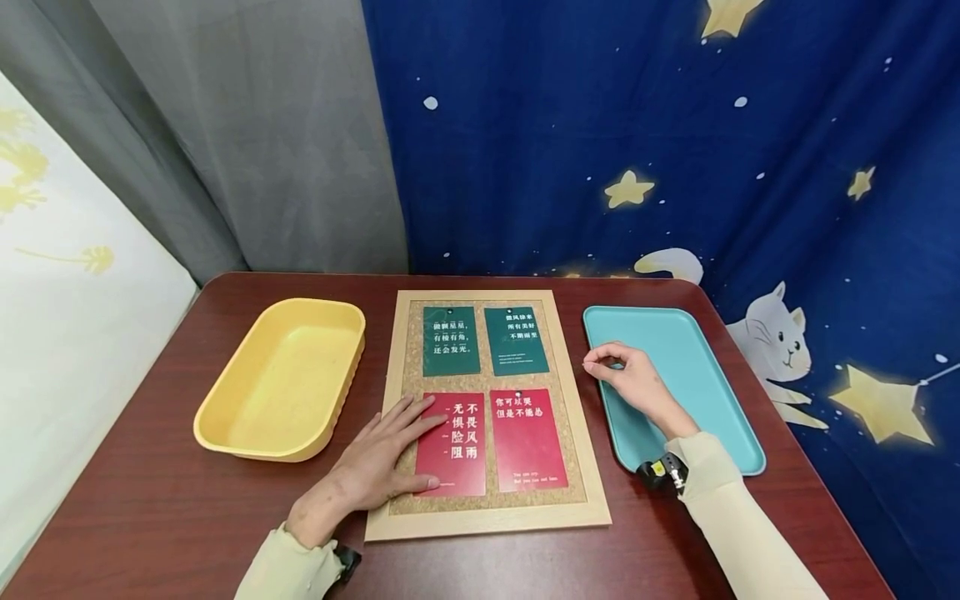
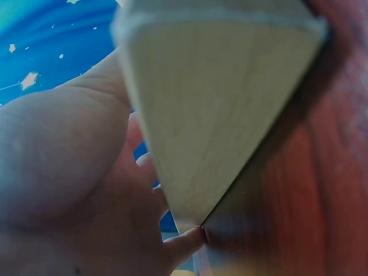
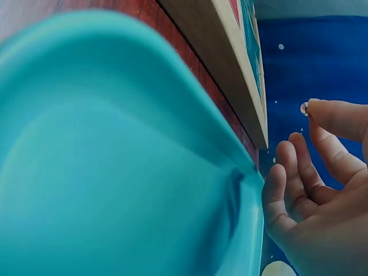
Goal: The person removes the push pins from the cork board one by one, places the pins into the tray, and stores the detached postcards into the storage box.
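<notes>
While the dark red table (image 1: 150, 500) takes up most of the scene, the cork board (image 1: 483, 500) in its wooden frame sits dead center with four cards on it, two green up top, two red below. Left of the board is a yellow tub (image 1: 247, 433), nothing in it as far as I can see. On the other side is a flat teal tray (image 1: 720, 417), also holding nothing except the hand hovering over it.

The left hand (image 1: 378, 467) lies flat, fingers straight, pressing on the lower-left red card (image 1: 452, 444) and the board's edge, heel of the palm on the frame.

The right hand (image 1: 633, 379) is over the near-left part of the teal tray, thumb and forefinger pinched on a tiny pushpin (image 3: 303, 108), looks clear or silvery in the wrist view, other fingers loosely curled. The pin is held up off the tray, just right of the board's frame.
</notes>
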Available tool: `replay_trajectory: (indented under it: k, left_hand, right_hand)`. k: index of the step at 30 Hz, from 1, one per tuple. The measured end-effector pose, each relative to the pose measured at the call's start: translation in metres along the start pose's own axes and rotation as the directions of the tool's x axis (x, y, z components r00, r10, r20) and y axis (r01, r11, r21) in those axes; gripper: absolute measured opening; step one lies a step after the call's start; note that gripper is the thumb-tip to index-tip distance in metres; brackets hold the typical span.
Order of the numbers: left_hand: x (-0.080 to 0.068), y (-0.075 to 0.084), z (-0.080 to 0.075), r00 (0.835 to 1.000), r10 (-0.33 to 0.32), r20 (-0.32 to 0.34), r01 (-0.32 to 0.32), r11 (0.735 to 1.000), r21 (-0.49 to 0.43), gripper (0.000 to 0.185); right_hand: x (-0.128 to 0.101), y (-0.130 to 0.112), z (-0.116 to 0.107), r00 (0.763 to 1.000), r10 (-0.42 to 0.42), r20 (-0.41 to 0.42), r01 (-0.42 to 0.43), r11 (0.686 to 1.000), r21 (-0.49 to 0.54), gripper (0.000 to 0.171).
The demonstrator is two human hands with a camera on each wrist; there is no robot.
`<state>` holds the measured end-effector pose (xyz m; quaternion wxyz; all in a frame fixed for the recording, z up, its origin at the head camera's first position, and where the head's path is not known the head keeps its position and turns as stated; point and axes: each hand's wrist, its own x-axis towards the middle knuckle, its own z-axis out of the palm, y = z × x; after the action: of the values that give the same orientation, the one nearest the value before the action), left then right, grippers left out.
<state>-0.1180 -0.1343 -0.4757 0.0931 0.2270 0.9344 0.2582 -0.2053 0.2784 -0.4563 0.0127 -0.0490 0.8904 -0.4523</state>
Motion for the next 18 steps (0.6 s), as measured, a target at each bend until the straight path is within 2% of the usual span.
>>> replay_trajectory:
  k: [18]
  left_hand:
    - [-0.001, 0.001, -0.002, 1.0, -0.007, 0.003, 0.007, 1.0, -0.009, 0.084]
  right_hand:
    - [-0.006, 0.014, -0.013, 0.999, 0.036, 0.007, -0.036, 0.999, -0.016, 0.027]
